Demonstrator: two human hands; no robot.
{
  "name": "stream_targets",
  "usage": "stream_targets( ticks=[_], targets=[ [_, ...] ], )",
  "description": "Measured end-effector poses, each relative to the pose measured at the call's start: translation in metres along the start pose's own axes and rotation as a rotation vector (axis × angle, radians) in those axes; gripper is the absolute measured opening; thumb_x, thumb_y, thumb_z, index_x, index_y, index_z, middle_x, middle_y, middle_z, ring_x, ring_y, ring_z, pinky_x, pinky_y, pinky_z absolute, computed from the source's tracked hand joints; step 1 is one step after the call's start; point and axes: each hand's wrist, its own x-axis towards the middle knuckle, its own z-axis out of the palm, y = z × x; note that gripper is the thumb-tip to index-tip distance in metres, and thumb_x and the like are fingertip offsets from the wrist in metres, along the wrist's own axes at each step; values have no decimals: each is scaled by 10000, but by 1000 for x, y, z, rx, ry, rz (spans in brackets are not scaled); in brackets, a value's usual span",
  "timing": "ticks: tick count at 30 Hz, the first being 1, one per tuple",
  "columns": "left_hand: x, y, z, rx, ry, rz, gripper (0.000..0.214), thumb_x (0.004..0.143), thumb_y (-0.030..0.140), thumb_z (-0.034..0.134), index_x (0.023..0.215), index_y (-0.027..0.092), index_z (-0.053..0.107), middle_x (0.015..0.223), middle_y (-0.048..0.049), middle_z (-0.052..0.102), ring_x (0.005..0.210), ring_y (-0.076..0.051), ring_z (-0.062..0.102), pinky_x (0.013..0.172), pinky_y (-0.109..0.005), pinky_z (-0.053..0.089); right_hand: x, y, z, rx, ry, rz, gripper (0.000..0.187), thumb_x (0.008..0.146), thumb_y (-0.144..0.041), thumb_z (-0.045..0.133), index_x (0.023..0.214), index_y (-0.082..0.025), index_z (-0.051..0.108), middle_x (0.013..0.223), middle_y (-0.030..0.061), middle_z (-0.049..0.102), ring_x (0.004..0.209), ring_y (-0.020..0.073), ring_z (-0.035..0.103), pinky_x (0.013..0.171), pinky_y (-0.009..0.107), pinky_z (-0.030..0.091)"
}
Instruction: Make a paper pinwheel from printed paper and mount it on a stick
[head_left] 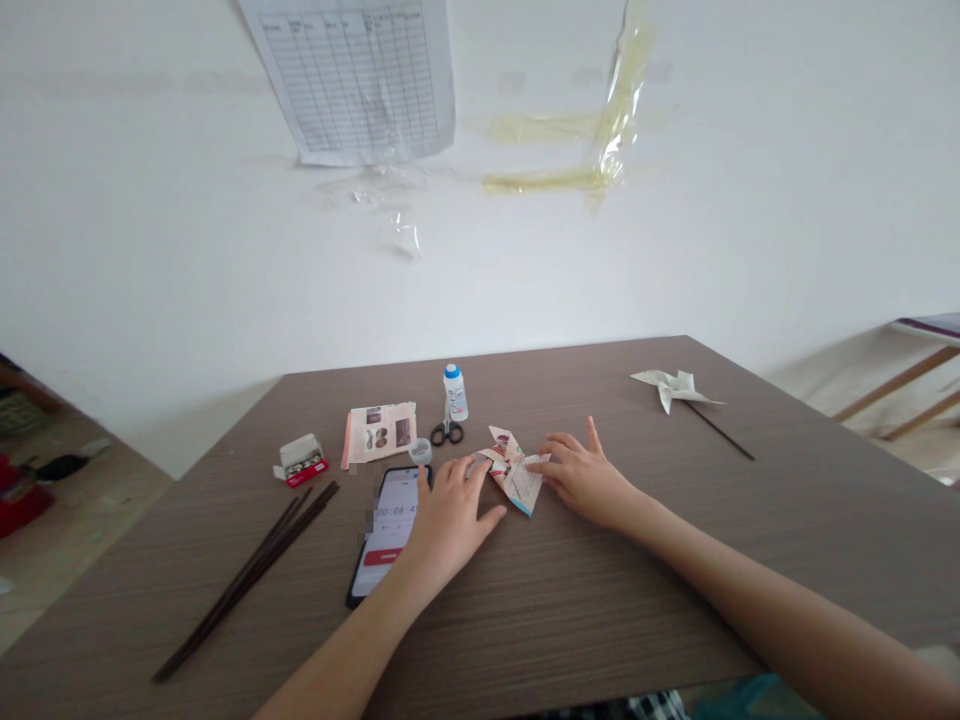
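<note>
A folded, printed paper pinwheel piece [514, 470] lies on the table between my hands. My left hand [450, 515] rests on the tabletop with its fingertips at the paper's left side, partly over a smartphone [386, 535] showing a timer. My right hand [585, 480] lies flat, its fingertips touching the paper's right side. Neither hand visibly grips the paper. Beyond them stand a white glue bottle with a blue cap [454, 393] and black-handled scissors [447, 430].
On the brown wood-grain table [570, 620] lie a printed paper sheet [381, 435], dark sticks [247, 575], a small red-and-white box [301, 460], and a finished pinwheel on a stick [671, 388]. The table's far edge meets a white wall.
</note>
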Motion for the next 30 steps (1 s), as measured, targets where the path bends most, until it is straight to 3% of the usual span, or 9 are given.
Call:
stream_targets(
  ticks=[6,10,14,19,25,30],
  targets=[
    [-2,6,-4,21,-36,-16,596,1230,362,795,1821,318,740,1875,-181,767,1807,-500,650,1555,-882,385,0,-9,-9,-36,-10,-15,424,1241,-198,659,1421,-370,1002,1379,145,917,1482,421,761,1508,1044,168],
    [-2,8,-5,24,-53,-30,606,1249,347,735,1853,308,714,1933,-180,715,1834,-488,621,1572,-861,372,-2,-13,-12,-31,-27,-56,366,1275,-218,652,1317,-325,1000,1326,135,923,1453,390,778,1571,938,166],
    [-2,6,-2,41,-61,-25,651,1227,334,756,1875,312,692,1957,-178,692,1850,-485,600,1577,-856,359,-3,-13,-8,-10,30,-76,358,1277,-216,657,1411,-320,972,1368,131,922,1428,377,804,1563,945,194],
    [0,3,3,37,-65,-3,708,1183,292,809,1881,317,694,1968,-183,679,1868,-497,576,1571,-890,330,0,-11,2,-27,133,-97,465,1240,-177,710,1618,-368,902,1625,145,885,1575,402,771,1533,977,274],
    [-1,3,0,24,-80,2,711,1182,296,822,1881,361,708,1973,-158,680,1886,-493,561,1577,-896,317,5,-15,12,-57,96,-113,522,1271,-206,668,1731,-382,840,1742,157,849,1676,432,711,1501,992,333],
    [-1,6,-4,43,-118,-9,733,1190,296,811,1909,355,682,2006,-151,644,1910,-491,529,1581,-907,295,8,-17,16,-86,98,-97,475,1299,-244,652,1694,-394,869,1719,158,853,1674,429,694,1507,981,325]
  ],
)
